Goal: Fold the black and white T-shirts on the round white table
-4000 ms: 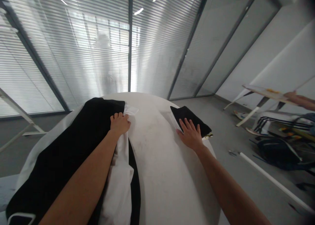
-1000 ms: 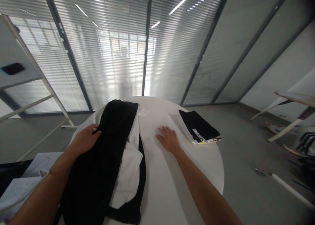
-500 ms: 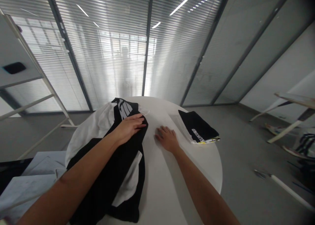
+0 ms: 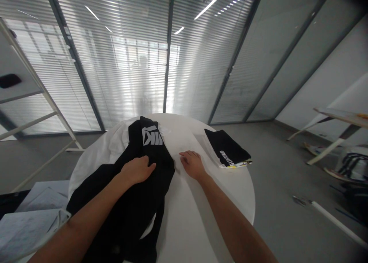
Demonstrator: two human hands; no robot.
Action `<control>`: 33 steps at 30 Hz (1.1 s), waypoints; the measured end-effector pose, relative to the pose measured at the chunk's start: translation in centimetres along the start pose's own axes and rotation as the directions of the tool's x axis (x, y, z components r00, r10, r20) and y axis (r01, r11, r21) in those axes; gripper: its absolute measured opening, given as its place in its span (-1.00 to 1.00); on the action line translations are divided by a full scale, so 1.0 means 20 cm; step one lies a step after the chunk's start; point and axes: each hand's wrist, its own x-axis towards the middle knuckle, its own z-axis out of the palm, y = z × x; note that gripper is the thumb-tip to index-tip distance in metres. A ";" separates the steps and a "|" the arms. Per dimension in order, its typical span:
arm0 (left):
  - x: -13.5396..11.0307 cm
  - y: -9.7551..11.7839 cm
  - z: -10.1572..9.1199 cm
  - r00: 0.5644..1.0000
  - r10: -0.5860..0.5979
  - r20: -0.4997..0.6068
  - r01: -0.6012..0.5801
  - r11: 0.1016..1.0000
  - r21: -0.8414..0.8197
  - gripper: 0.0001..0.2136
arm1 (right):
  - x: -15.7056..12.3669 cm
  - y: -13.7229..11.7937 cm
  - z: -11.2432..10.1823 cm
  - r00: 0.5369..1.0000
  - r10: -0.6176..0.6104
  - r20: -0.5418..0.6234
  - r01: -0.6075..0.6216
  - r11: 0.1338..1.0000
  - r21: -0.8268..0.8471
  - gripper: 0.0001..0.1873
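Observation:
A black-and-white garment (image 4: 143, 194) with a large pale printed logo lies spread and rumpled over the left part of the round white table. On its black cloth, below the logo, rests my left hand (image 4: 138, 169); its fingers are curled into the fabric and the thumb points right. My right hand (image 4: 193, 165) is low over the bare tabletop, just right of the garment's edge, fingers partly bent and holding nothing. Further right lies a folded black cloth item (image 4: 228, 148) with white lettering and a yellow-and-white edge.
The round white table (image 4: 207, 217) has a curved right edge. Papers or boards (image 4: 34, 221) lie low at left, near a white-framed stand (image 4: 48, 98). A wooden-topped table (image 4: 345, 115) and a white pole (image 4: 336, 221) are at right. Blinds-covered glass panels stand behind.
My left hand has drawn back toward me and its fingers have curled. The garment's logo part has unfolded and shows more. My right hand's fingers have bent leftward.

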 end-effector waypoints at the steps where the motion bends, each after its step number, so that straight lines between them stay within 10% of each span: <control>1: 0.00 -0.01 0.00 0.999 0.047 0.025 -0.047 0.998 -0.031 -0.58 | 0.00 -0.01 -0.01 1.000 -0.015 0.001 0.015 1.000 0.006 -0.67; 7: 0.04 0.03 -0.01 0.976 0.212 -0.055 -0.215 0.879 -0.425 -0.74 | -0.02 -0.07 -0.03 0.988 -0.130 0.088 0.101 0.953 0.284 -0.63; 14: 0.14 0.20 -0.04 0.992 0.107 0.062 0.025 0.319 -0.947 -0.80 | -0.04 -0.10 0.00 0.975 -0.142 0.173 -0.053 0.605 0.795 -0.53; 25: 0.25 0.39 -0.18 0.983 0.183 -0.033 -0.016 -0.094 -0.995 -0.75 | -0.04 -0.14 -0.11 0.992 -0.025 0.123 -0.106 0.360 0.927 -0.45; 33: 0.31 0.48 -0.24 0.915 0.298 -0.272 -0.248 -0.117 -0.962 -0.51 | -0.06 -0.16 -0.16 0.997 -0.052 0.058 -0.037 0.336 0.941 -0.36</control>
